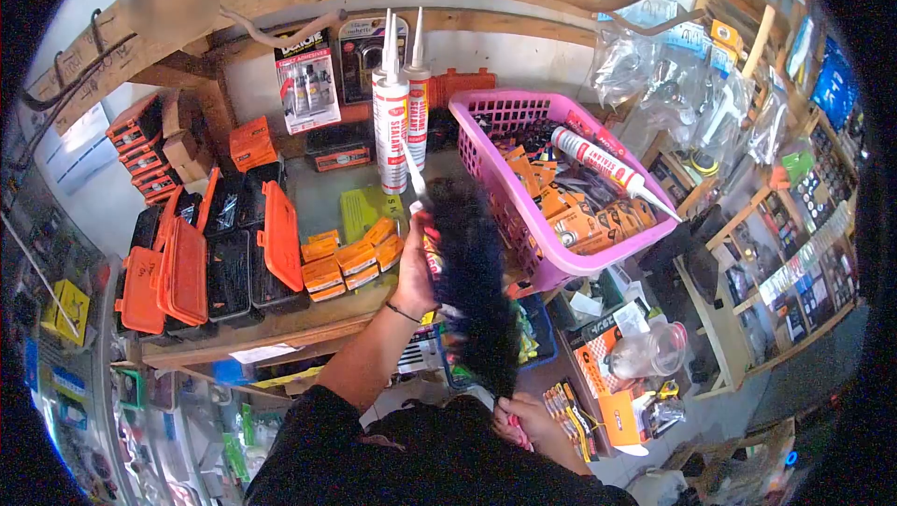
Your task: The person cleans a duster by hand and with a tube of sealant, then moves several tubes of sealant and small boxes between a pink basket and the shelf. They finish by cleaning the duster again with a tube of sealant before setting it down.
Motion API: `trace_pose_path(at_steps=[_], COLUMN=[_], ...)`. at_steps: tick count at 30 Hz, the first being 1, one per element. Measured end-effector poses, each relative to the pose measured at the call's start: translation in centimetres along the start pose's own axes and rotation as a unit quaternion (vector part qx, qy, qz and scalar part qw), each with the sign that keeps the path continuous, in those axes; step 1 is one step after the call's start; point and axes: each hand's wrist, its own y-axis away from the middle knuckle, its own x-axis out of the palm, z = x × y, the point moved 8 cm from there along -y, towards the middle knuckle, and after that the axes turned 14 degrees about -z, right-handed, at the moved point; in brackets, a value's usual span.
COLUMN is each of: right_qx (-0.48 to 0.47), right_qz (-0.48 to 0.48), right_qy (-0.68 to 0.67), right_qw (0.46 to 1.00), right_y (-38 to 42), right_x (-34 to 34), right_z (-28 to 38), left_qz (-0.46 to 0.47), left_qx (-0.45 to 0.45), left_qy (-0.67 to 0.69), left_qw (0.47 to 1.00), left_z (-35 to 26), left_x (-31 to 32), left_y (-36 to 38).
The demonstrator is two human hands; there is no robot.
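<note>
My left hand (417,274) is closed around a silicone sealant cartridge (432,246), its white nozzle pointing up. A dark, fluffy duster (475,286) stands in front of the cartridge and hides much of it. Low in the view, my right hand (529,420) grips the duster's lower end, where something pink shows. Two more sealant cartridges (391,132) stand upright on the shelf just beyond my left hand. Small orange boxes (338,263) are stacked left of that hand. The pink basket (598,258) at right holds orange packets and another cartridge (598,158) lying on top.
Black organizer cases with orange lids (183,284) stand on the wooden shelf (187,347) at left. Packaged adhesive (306,85) leans at the back. Plastic bags (673,76) hang at upper right. Below the basket are a clear jar (654,349) and packaged goods.
</note>
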Motion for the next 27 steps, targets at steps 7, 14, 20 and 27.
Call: trace_pose_path(at_steps=[7,14,20,27], right_qx=[0.01,-0.054,0.094,0.134], right_qz=[0.063,-0.039,0.104,0.167], right_qy=[0.09,0.058,-0.105,-0.211], right_qw=[0.994,0.996,0.984,0.954], right_y=[0.4,-3.0,-2.5,-2.8], right_x=[2.8,0.8,4.2,3.8], right_z=[1.1,5.5,2.1,1.7], left_qz=[0.122,-0.175,0.049,-0.036], left_qx=[-0.057,0.039,0.056,0.131], left_qy=[0.023,-0.2,-0.151,-0.159], left_qw=[0.991,0.963,0.986,0.978], left_z=[-2.9,-2.7,-2.0,-3.2], left_x=[-15.0,-13.2,-6.2,-6.4], left_y=[-3.1,-0.7,0.2,-0.6])
